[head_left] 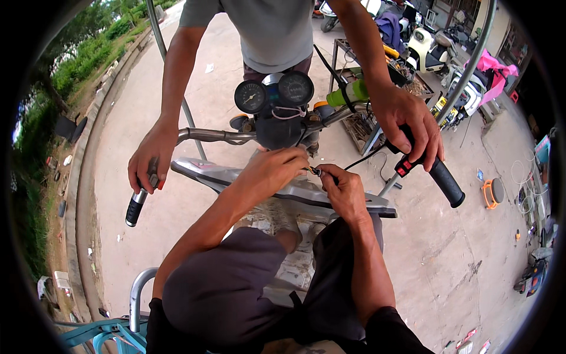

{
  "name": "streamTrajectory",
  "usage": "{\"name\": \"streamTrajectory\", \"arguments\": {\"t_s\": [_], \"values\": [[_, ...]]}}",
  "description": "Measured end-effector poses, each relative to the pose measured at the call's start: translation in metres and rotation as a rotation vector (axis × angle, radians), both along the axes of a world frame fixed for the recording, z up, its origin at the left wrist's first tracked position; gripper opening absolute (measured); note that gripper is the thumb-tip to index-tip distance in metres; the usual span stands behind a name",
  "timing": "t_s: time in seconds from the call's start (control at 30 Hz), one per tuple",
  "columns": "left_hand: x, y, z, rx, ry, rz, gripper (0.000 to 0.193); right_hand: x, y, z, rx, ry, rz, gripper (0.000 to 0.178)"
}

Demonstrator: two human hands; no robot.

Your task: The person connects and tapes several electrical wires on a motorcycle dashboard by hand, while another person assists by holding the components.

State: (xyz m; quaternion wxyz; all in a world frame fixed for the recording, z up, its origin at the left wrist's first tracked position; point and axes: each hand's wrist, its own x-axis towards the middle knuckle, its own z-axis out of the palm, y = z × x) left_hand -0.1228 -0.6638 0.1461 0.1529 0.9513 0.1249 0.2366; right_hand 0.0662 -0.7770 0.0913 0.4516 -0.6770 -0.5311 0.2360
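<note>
Close together below the round gauges (296, 88), both my hands are closed on a small bundle of thin wires (311, 170). My left hand (277, 168) grips it from the left, fingertips pressed together. Thumb and forefinger of my right hand (345, 192) pinch its dark end, perhaps a connector, too small to make out. Under my hands lies a silver-grey body panel (306, 196) of a motor vehicle. Its metal handlebar (227, 137) runs across in front, with a black grip (446, 183) at the right end and another grip (135, 207) at the left.
Facing me, a person in a grey shirt (268, 35) rests one hand (150, 154) and the other hand (410, 121) on the handlebar ends. A tool cart (359, 127) stands behind at the right, near parked scooters (425, 52). An orange stool (492, 193) sits farther right.
</note>
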Motion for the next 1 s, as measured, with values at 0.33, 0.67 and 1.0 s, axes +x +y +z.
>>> {"name": "streamTrajectory", "arguments": {"t_s": [0.33, 0.67, 1.0], "values": [[0.06, 0.003, -0.01, 0.009, -0.047, 0.101, 0.013, 0.04, -0.006, 0.002, 0.18, -0.371, 0.084, 0.019], [0.094, -0.003, 0.001, -0.249, 0.119, 0.273, 0.031, 0.063, -0.012, -0.02, 0.258, -0.343, 0.161, 0.014], [0.092, 0.012, -0.011, -0.285, 0.206, 0.085, 0.012, 0.073, -0.005, -0.025, 0.302, -0.065, 0.157, 0.014]]}}
